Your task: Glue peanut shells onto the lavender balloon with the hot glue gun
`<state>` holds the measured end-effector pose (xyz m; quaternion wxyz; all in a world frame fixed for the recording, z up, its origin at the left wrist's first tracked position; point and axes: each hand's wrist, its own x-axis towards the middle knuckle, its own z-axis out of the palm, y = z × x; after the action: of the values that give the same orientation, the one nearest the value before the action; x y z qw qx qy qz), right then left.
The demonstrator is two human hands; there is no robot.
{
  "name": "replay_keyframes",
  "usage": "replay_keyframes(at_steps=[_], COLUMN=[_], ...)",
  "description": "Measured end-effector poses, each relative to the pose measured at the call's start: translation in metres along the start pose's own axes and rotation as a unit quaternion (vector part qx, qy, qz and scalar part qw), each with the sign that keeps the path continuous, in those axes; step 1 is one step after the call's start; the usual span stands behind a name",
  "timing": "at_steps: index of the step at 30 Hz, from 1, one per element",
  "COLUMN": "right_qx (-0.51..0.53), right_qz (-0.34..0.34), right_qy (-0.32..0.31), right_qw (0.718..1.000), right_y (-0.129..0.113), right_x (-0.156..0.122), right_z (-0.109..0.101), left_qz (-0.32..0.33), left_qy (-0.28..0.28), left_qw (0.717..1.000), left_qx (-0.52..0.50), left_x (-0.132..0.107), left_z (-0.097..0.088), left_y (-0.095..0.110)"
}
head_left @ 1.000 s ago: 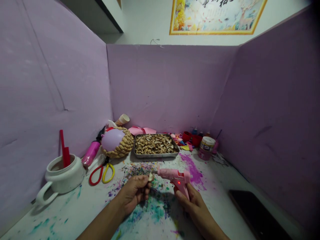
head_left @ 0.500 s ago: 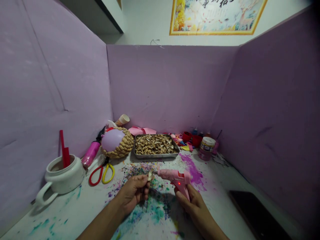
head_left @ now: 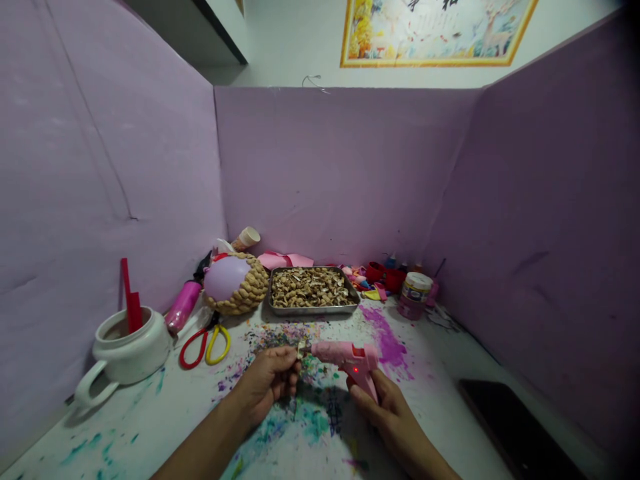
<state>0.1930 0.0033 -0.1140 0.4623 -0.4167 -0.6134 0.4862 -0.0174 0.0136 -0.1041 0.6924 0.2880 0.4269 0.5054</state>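
My left hand (head_left: 266, 383) pinches a small pale nutshell piece (head_left: 301, 349) between its fingertips, low over the paint-stained table. My right hand (head_left: 385, 408) is wrapped round the grip of a pink glue gun (head_left: 347, 359) whose red light is on. The gun's nozzle touches the shell piece. Behind them stands a metal tray (head_left: 313, 309) heaped with shell pieces. To the tray's left lies a purple balloon partly covered with glued shells (head_left: 235, 285).
A white pot (head_left: 131, 345) with a red stick stands at the left, red-and-yellow scissors (head_left: 205, 345) beside it. A pink bottle (head_left: 183, 306), a paint jar (head_left: 413, 295) and small coloured bits line the back. A dark flat thing (head_left: 515, 433) lies at the right. Purple walls enclose the table.
The glue gun's nozzle has closed in on the shell piece and now touches it. Both hands have shifted slightly left; everything else on the table is unchanged.
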Motion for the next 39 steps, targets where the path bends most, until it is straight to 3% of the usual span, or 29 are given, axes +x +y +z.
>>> replay_keyframes(at_steps=[24,39], right_qx=[0.004,0.015], right_qz=[0.016,-0.004], right_qy=[-0.039,-0.043], right_qw=[0.999,0.999], right_y=[-0.012,-0.005], right_x=[-0.001,0.001], right_z=[-0.001,-0.005], left_qz=[-0.008,0.008], left_qy=[0.007,0.028], left_qw=[1.0,1.0], left_qx=[-0.023,-0.007], left_x=[-0.003,0.001], left_z=[0.003,0.0], left_y=[0.009,0.007])
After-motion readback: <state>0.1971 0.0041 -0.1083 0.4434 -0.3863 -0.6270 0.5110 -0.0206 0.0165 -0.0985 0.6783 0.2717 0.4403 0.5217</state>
